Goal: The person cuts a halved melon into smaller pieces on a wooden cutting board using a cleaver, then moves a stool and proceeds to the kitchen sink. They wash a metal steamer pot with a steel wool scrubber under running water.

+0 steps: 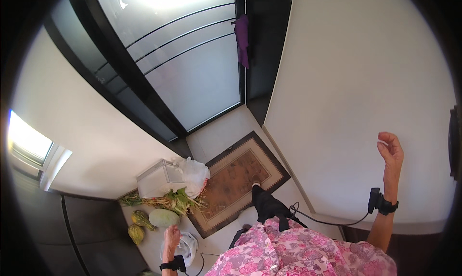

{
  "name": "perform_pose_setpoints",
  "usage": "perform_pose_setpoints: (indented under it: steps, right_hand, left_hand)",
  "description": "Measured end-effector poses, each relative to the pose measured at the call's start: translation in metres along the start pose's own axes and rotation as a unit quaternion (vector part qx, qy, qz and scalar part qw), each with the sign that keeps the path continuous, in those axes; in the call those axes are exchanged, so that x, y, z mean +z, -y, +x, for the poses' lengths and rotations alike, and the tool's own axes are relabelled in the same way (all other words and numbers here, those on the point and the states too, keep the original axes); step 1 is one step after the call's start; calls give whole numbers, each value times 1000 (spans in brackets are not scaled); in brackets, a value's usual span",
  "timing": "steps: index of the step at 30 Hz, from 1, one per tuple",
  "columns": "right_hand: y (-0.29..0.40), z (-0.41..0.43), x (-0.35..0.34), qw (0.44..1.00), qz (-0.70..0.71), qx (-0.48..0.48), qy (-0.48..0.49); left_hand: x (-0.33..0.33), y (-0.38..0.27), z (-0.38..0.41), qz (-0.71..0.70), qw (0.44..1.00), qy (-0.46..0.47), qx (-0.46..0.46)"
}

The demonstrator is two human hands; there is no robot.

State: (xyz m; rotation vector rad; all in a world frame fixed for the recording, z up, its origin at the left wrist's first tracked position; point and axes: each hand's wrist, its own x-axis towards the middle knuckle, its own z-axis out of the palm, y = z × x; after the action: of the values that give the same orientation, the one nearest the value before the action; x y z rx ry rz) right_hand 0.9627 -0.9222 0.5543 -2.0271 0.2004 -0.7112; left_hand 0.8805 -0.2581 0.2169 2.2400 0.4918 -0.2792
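At the lower left, my left hand [172, 236] has its fingers curled in front of a clear plastic bag [190, 248]. Whether the fingers grip the bag is hard to tell. Just beyond that hand lies a large pale green gourd [164, 218] on the floor. Two green-and-yellow striped squashes [142, 219] lie to its left. My right hand [392, 149] is raised on the far right, in front of the white wall [346, 95]. Its fingers are bent, with a pale gap between thumb and forefinger and no plain object held.
Leafy greens [177, 200] spread beside a white plastic bin [153, 182] and a white plastic bag [195, 171]. A bordered rug [231, 178], with my foot on it, lies before a frosted-glass door [202, 84]. Purple cloth [242, 39] hangs there. A cable [335, 224] runs from my right wristband.
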Motion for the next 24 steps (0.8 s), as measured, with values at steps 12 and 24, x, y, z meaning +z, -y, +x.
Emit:
perform_pose_setpoints:
  steps: [12,24]
  right_hand:
    - [29,248,141,885,-292,-357,-71]
    - [15,355,217,726,-576,-332,-178]
  left_hand:
    - [-9,-204,187,-60,986,28,151]
    - [-37,-483,410,68,882,-48,464]
